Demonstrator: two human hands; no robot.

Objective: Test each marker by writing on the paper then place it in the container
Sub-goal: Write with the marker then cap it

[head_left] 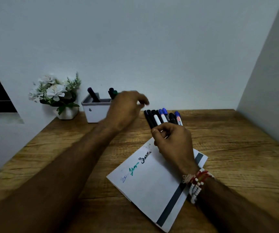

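Right hand (172,142) pinching black marker (149,119) at left end of row (167,115), just beyond paper (152,185).
Long axis near-to-far, cap far-left; left hand (125,111), fingers loose and apart, partly hiding container (93,113); flowers (56,93) further left.

Dim bluish light; wide-angle edge bending; motion blur.

I see the plant pot (67,113) at the table's (236,148) far left corner, container (95,114) just right of it, markers (93,95) standing in it, row of markers (162,116) along the far edge right of the container, paper (152,182) before the row, nearer me.
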